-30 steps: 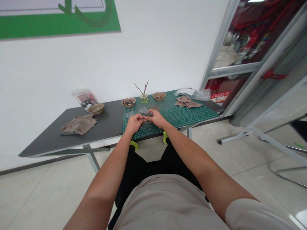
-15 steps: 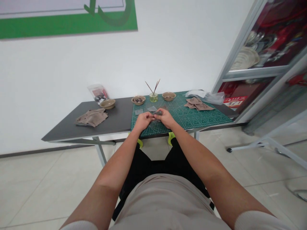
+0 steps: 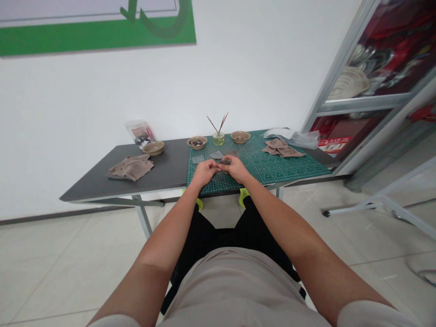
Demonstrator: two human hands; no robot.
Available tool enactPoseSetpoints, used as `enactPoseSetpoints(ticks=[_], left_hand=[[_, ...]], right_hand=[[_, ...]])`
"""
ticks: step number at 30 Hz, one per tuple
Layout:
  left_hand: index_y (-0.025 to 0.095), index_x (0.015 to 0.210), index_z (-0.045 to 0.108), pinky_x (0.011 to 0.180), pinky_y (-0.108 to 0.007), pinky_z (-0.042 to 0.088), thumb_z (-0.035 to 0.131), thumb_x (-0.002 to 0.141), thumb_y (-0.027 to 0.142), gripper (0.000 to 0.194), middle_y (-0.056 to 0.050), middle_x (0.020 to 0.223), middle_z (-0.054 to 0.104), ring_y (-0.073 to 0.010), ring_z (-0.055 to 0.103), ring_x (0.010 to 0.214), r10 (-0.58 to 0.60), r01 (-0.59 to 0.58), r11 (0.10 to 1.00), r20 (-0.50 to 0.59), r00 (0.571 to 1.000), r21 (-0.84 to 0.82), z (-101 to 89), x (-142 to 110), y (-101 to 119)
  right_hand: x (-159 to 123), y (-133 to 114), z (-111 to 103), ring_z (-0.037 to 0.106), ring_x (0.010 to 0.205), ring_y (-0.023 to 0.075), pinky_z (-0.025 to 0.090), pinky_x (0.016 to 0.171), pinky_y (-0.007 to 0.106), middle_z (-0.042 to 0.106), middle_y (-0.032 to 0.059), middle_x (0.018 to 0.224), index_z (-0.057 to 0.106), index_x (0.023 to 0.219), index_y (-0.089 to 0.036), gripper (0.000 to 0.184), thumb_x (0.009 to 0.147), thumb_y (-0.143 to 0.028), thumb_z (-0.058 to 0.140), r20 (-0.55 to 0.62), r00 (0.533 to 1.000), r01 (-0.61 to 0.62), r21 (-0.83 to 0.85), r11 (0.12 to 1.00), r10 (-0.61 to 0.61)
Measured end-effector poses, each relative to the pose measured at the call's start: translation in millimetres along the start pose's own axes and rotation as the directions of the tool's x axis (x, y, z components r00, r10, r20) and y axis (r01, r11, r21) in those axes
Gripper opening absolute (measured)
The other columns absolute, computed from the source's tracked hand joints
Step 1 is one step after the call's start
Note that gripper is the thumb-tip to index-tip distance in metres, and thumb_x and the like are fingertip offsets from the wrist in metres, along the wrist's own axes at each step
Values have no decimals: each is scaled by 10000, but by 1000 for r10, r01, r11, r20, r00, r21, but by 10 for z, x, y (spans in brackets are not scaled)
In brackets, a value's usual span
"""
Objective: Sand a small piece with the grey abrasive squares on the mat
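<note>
From the head view, the left hand (image 3: 204, 172) and right hand (image 3: 235, 169) are curled shut, pinching a small gray piece (image 3: 225, 161) above the near part of the green cutting mat (image 3: 269, 169) on the desk (image 3: 91, 193). It looks thin, light and a bit stiff, so hold it by its edges.

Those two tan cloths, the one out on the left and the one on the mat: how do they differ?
The left cloth lies on the dark tabletop, while the right cloth lies on the green cutting mat. The left cloth is spread fairly flat; the right cloth is bunched into higher folds. Both look like the same tan fabric, and both are crumpled.
</note>
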State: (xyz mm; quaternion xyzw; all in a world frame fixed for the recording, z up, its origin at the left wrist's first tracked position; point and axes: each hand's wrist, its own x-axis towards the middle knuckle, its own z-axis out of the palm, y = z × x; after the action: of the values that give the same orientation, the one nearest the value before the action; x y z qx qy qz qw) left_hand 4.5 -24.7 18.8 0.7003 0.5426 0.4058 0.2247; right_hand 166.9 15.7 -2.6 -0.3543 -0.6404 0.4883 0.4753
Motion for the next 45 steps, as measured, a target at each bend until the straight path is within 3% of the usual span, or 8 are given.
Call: enactPoseSetpoints(ticks=[5,9,15,19,24,33,40,45], left_hand=[[177,654,601,660,-270,423,672,728,201,105,15,644,629,-137,545,635,-26,24,996,-20,999,-91,-14,-6,24],[172,699,629,658,-274,438,677,720,187,55,13,640,638,-142,559,624,-72,66,984,-31,997,-168,-12,12,-2],[184,614,567,661,-268,409,626,753,162,153,22,625,599,-142,538,646,10,-7,999,-62,998,43,9,10,-12],[193,581,483,635,-266,363,596,778,162,229,27,601,549,-138,504,626,42,-33,990,-65,997,135,17,-2,-14],[195,592,475,625,-265,345,613,798,180,248,31,595,533,-138,493,622,44,-28,986,-95,994,167,22,-14,-20],[188,695,637,691,-271,420,629,812,153,123,3,685,657,-154,565,665,17,-5,987,-73,997,159,29,-35,21],[195,635,566,676,-275,411,643,809,176,191,4,660,638,-158,562,668,52,-36,974,-67,996,225,42,-19,-24],[195,666,575,681,-275,418,636,786,156,141,8,681,650,-155,572,673,29,-19,989,-69,997,146,36,-31,7]], right_hand=[[-9,-10,8,435,542,104,340,524,241,518,-56,595,545,764,-203,421,607,-466,834,-9,1000,-27,87,996,28],[-25,-38,-8,510,598,115,417,587,257,577,-38,660,563,787,-192,423,625,-484,824,1,1000,-12,146,989,12],[-32,-86,0,557,677,126,466,679,277,623,-21,720,599,815,-173,382,644,-443,809,119,993,1,150,989,-19],[-3,-61,20,553,651,121,459,645,265,627,-33,720,614,871,-173,383,613,-358,827,70,997,18,104,994,-25],[36,2,17,624,726,152,502,718,295,710,31,814,706,881,-147,320,666,-365,798,109,994,5,49,999,-10],[34,-9,20,620,591,147,516,563,267,714,40,725,714,861,-133,335,646,-364,828,104,990,-114,159,981,98],[49,25,5,594,591,123,506,562,245,704,23,732,718,892,-135,351,654,-369,826,124,991,-60,53,997,53],[24,-3,17,585,562,131,491,524,250,664,12,659,688,844,-140,391,644,-442,836,104,991,-93,132,987,80]])
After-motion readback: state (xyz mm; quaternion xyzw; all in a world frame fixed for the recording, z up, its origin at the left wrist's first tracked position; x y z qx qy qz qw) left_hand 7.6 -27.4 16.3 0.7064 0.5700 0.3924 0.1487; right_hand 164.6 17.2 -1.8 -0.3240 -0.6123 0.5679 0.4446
